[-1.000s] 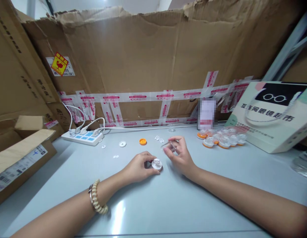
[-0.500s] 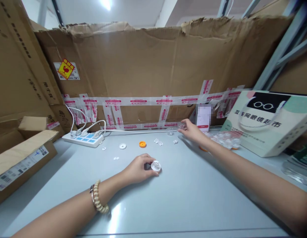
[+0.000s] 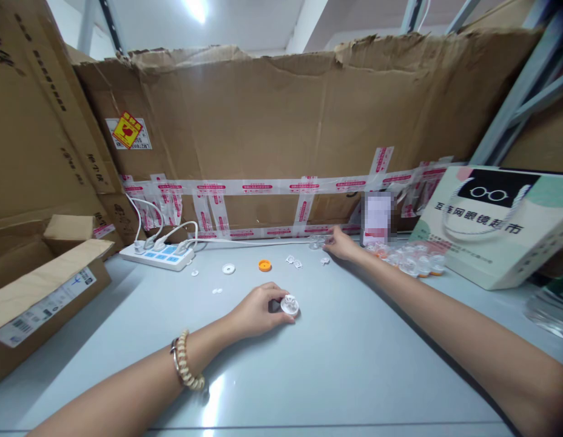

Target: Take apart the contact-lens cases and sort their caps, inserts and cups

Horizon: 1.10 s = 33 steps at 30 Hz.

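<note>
My left hand [image 3: 258,311] grips a round white plastic base [image 3: 289,308] by its edge between thumb and fingers, just above or on the table. A small white mechanism [image 3: 290,298] stands up from the base's middle. Farther back, my right hand [image 3: 341,244] reaches to the rear of the table, its fingertips closed on a clear plastic cover [image 3: 323,240]. Another clear cover [image 3: 313,244] lies right beside it. Small white plastic pieces [image 3: 293,262], an orange ring-shaped part [image 3: 264,266] and a white disc [image 3: 228,269] lie between the hands and the power strip.
A power strip [image 3: 156,257] with plugged cables sits at the back left, near an open cardboard box [image 3: 49,285]. At the right are a phone [image 3: 376,221], a heap of clear-topped round pieces [image 3: 418,261] and a paper bag [image 3: 482,224]. Tall cardboard [image 3: 263,121] walls the rear.
My right hand has moved slightly left and down, bringing the clear cover beside the other one on the table. My left hand still holds the white base. The view has shifted slightly.
</note>
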Motion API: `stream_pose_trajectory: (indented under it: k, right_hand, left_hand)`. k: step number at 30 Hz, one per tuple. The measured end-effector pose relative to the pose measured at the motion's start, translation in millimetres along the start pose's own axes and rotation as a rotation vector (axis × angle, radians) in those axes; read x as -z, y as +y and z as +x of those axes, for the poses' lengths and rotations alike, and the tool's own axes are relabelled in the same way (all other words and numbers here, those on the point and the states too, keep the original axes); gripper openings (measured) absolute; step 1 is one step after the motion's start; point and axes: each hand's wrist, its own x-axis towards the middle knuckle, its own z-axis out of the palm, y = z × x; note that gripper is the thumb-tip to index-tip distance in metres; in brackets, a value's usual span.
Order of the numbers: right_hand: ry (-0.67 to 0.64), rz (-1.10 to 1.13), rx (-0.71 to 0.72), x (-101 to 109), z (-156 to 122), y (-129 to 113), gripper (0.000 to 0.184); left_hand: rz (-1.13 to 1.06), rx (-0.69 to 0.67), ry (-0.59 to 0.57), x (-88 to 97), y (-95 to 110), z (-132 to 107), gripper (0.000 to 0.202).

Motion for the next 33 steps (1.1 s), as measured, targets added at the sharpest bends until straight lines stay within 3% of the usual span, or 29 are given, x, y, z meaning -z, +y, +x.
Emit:
stream_pose_trajectory:
  k: [6,10,12,13,14,17,21,25,33]
  right_hand:
    - [0.032,0.046,0.036,-1,-3,-6,0.041]
    - [0.178,0.053,0.071,14,-19,-27,0.037]
    - [0.272,0.079,0.151,21,-39,-45,0.030]
    - [0.307,0.135,0.269,23,-52,-54,0.025]
    - [0.275,0.195,0.380,23,-67,-64,0.019]
    - [-0.012,0.312,0.574,17,-111,-88,0.013]
    - [-0.206,0.382,0.571,3,-144,-101,0.019]
    - [-0.234,0.424,0.566,-4,-149,-99,0.009]
    - [-0.176,0.343,0.689,-5,-152,-98,0.013]
  left_hand:
    - [-0.006,0.009,-0.003,-1.2,-1,1,0.027]
    - [-0.004,0.017,-0.003,-1.3,-1,0,0.027]
    - [-0.006,0.012,-0.005,-1.3,-2,0,0.026]
    - [-0.006,0.005,-0.006,-1.3,-2,0,0.026]
    - [-0.005,-0.005,-0.006,-1.4,-2,1,0.025]
    - [0.008,-0.027,0.003,-1.8,-2,2,0.025]
    - [0.028,-0.033,0.002,-2.4,-3,2,0.025]
    - [0.032,-0.033,0.006,-2.3,-3,3,0.026]
    - [0.057,-0.029,0.034,-3.0,-2,2,0.022]
